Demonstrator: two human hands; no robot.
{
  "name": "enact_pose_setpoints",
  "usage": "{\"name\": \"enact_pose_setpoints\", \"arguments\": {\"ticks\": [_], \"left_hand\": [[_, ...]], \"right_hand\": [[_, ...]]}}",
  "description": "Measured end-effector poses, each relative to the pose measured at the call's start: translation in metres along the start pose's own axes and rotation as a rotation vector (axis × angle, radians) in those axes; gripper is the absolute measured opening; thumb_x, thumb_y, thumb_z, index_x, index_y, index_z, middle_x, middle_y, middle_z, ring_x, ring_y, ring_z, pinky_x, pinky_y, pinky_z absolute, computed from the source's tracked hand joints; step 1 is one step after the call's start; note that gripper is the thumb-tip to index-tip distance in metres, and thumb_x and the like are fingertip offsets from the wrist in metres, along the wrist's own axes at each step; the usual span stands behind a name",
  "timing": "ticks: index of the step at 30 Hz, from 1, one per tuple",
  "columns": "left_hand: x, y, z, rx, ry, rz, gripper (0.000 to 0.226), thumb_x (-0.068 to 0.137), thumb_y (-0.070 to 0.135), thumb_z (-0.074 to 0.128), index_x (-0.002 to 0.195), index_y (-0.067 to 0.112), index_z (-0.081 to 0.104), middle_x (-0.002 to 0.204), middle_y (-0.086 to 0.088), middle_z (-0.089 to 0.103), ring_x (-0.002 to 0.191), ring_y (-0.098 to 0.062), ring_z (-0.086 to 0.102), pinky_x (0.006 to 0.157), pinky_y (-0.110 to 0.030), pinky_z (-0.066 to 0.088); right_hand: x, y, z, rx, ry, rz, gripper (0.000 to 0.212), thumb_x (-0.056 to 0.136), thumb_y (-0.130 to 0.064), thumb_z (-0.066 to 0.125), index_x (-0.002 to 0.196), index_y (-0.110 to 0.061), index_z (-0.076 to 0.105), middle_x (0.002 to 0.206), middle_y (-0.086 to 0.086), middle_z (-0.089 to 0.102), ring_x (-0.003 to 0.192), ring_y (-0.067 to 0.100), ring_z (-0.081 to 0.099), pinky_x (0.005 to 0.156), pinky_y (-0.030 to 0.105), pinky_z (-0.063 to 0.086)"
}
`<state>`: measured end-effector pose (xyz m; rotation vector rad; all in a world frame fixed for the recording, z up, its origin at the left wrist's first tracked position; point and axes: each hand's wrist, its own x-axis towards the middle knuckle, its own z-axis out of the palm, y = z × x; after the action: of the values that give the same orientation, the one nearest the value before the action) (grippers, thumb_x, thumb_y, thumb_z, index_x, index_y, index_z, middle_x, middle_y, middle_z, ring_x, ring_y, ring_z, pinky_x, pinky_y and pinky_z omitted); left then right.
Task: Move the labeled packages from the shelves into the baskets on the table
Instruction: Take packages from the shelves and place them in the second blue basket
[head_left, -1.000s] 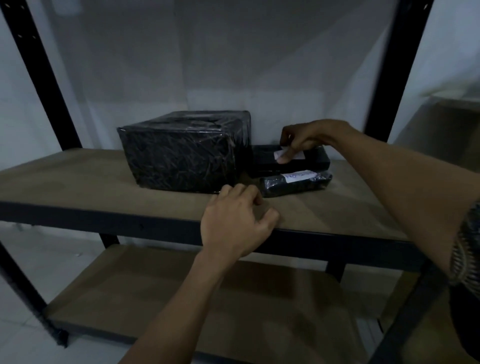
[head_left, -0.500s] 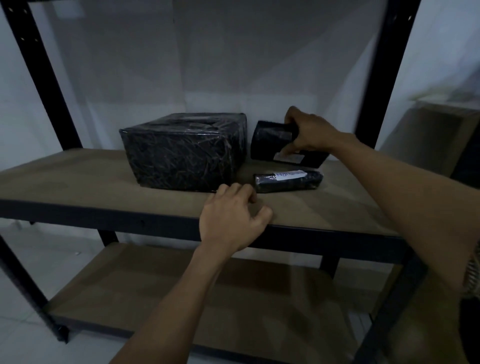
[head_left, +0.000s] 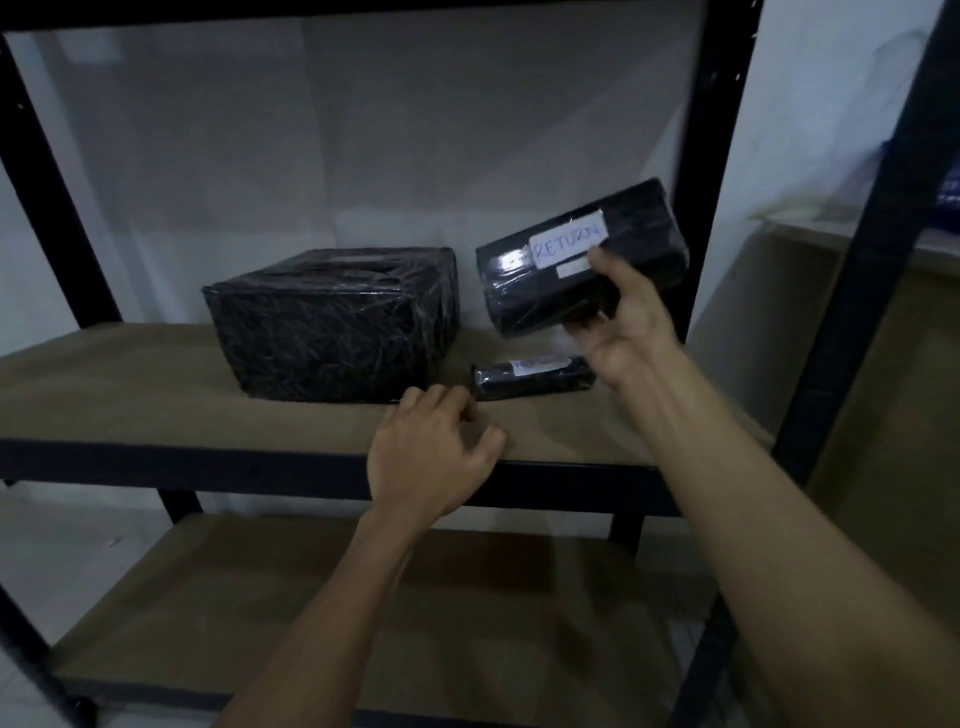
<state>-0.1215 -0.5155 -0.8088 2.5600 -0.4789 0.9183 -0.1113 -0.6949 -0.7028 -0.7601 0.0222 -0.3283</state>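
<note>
A black metal rack (head_left: 711, 156) carries a brown shelf (head_left: 130, 384), with a lower shelf (head_left: 363, 597) beneath it. On the upper shelf sits a big box (head_left: 332, 325) wrapped in black film, near the middle. To its right, a black pack (head_left: 519, 301) is held in the air above the shelf, tilted, with its white label (head_left: 569, 241) reading RETURN facing the camera. The right hand (head_left: 623, 317) grips it from below, thumb on the front. The left hand (head_left: 431, 457) rests on the shelf's front edge, fingers loosely curled, holding nothing. A small black roll (head_left: 530, 379) with its own blurred label lies on the shelf just under the pack, beside the box
</note>
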Motion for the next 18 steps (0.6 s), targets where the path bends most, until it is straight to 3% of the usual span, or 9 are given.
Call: {"name": "enact_pose_setpoints", "arguments": {"ticks": [3,6,12,18], "left_hand": [[-0.001,0.0,-0.001,0.009,0.009,0.017,0.045,0.078,0.057,0.033,0.092,0.025,0.061,0.092,0.007,0.062,0.091,-0.016,0.051,0.071,-0.03,0.036],[-0.002,-0.002,0.0,0.014,0.014,0.029,0.044,0.08,0.056,0.033,0.092,0.025,0.062,0.091,0.007,0.062,0.09,-0.016,0.051,0.069,-0.029,0.035],[-0.003,-0.006,0.005,0.025,0.056,0.074,0.036,0.086,0.052,0.042,0.086,0.022,0.062,0.085,0.004,0.063,0.083,-0.016,0.052,0.067,-0.03,0.038],[-0.004,-0.006,0.005,0.038,0.1,0.086,0.035,0.087,0.05,0.044,0.081,0.019,0.062,0.08,0.002,0.063,0.079,-0.02,0.054,0.063,-0.029,0.035]], "right_hand": [[-0.013,0.014,-0.008,0.058,-0.044,0.072,0.011,0.083,-0.006,0.064,0.094,-0.008,0.062,0.085,0.009,0.072,0.09,0.025,0.064,0.097,0.045,0.048],[-0.018,0.022,-0.012,0.151,-0.05,0.082,0.006,0.085,-0.005,0.061,0.09,-0.008,0.063,0.07,0.005,0.073,0.084,0.023,0.064,0.093,0.045,0.05],[-0.018,0.03,-0.02,0.152,-0.046,0.082,0.024,0.083,-0.008,0.064,0.106,-0.008,0.062,0.084,0.006,0.072,0.089,0.024,0.065,0.084,0.044,0.054],[-0.022,0.035,-0.026,0.071,-0.026,0.078,0.039,0.08,-0.01,0.067,0.118,-0.008,0.059,0.094,0.006,0.07,0.094,0.024,0.066,0.091,0.044,0.052]]}}
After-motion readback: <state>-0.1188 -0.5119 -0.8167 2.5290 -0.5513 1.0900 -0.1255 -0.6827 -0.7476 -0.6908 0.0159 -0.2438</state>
